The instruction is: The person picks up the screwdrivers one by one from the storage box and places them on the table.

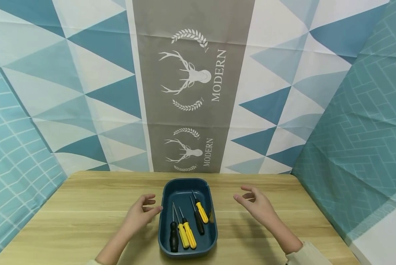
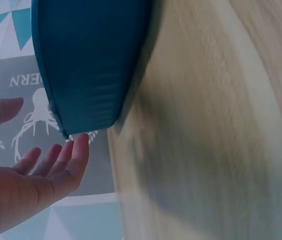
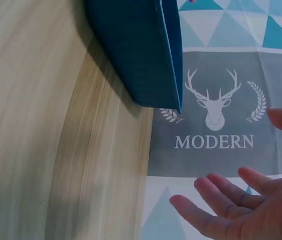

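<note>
A dark blue rectangular tray (image 1: pixel 188 253) stands on the table between my hands. Inside lie several screwdrivers: a black-handled screwdriver (image 1: pixel 174 237) and two yellow-handled ones (image 1: pixel 189 234) on the left, another black-handled screwdriver (image 1: pixel 199 222) and a short yellow-handled screwdriver (image 1: pixel 202 212) on the right. My left hand (image 1: pixel 141 214) hovers beside the tray's left wall, fingers loosely bent and holding nothing; whether the thumb touches the rim is unclear. Farther off, to the right of the tray, my right hand (image 1: pixel 260 207) hangs in the air with fingers apart, also holding nothing.
The light wooden table (image 1: pixel 95 195) extends to both sides of the tray. Behind it hangs a patterned cloth (image 1: pixel 184 110) with deer heads and triangles. Tile-patterned cloths (image 1: pixel 367 121) bound the right and left sides.
</note>
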{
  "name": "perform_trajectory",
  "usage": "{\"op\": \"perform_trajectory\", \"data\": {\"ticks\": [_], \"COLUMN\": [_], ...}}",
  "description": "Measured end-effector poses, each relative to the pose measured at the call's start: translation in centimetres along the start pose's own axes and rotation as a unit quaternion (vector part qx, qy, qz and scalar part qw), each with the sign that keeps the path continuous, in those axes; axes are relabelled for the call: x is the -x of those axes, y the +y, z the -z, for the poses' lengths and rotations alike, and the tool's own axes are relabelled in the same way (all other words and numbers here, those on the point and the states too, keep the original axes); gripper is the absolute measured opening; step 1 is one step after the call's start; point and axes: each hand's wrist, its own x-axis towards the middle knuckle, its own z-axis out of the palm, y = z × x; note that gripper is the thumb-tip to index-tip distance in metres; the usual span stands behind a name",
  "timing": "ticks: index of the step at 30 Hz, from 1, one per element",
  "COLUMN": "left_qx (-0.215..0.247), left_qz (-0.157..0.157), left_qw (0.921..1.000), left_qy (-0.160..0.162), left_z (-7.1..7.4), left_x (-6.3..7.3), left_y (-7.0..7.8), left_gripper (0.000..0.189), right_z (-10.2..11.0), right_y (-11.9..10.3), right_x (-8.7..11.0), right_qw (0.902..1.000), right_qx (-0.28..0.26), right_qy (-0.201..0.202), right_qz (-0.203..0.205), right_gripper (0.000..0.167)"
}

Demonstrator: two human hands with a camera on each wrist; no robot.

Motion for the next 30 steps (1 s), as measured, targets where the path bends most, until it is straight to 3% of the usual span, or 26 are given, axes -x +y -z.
{"op": "perform_trajectory", "data": {"ticks": [12,30], "left_qx": [0.034,0.064], "left_qz": [0.018,0.050], "left_qw": [0.9992,0.9965], "left_qy": [-0.012,-0.020], "left_z": [-1.0,-1.9], "left_x": [-0.4,-0.3], "left_y": [-0.6,-0.5], "left_gripper": [0.056,0.048], "right_z": [-0.5,-1.7], "right_y": [0.1,-0.7], "right_x": [0.3,0.3], "right_qw": [0.9927,0.9852], "right_qx": [-0.107,-0.152], "right_qy": [-0.037,-0.057], "right_qz": [-0.040,-0.056], "right_gripper": [0.055,0.055]}}
